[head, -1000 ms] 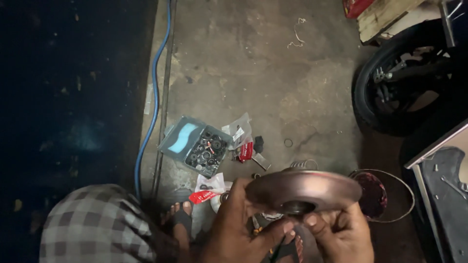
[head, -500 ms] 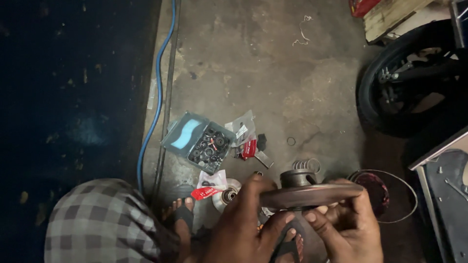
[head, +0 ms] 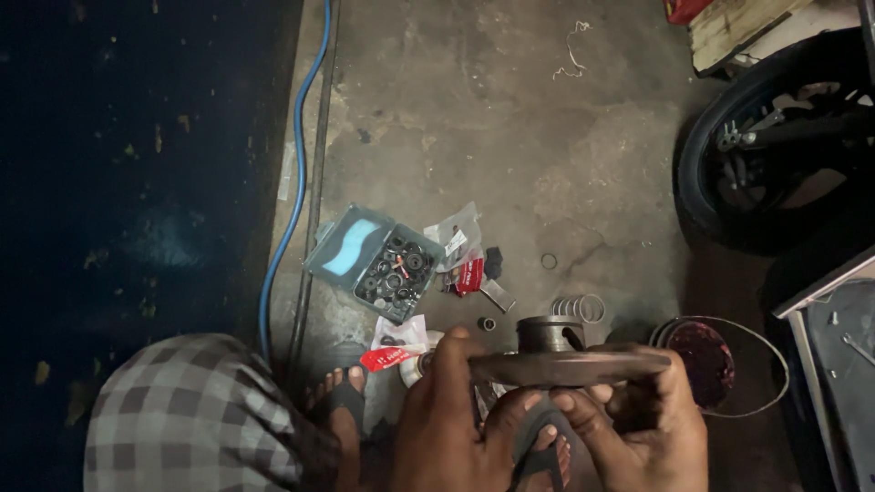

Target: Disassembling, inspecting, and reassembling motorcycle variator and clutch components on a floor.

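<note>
A round metal disc with a short cylindrical hub (head: 561,360) is held edge-on, almost level, low in the head view. My left hand (head: 451,424) grips its left rim with the thumb on top. My right hand (head: 638,415) holds the right rim, fingers curled beneath. Both hands sit above my sandalled feet (head: 342,410).
An open grey parts box (head: 374,261) with small fittings lies on the concrete floor, with plastic packets (head: 460,251) and metal rings (head: 579,308) beside it. A blue hose (head: 296,182) runs along the left. A small bucket (head: 706,360) and a motorcycle wheel (head: 775,146) stand at right.
The disc has tipped from showing its flat face to lying edge-on with the hub up. Both hands kept hold of it.
</note>
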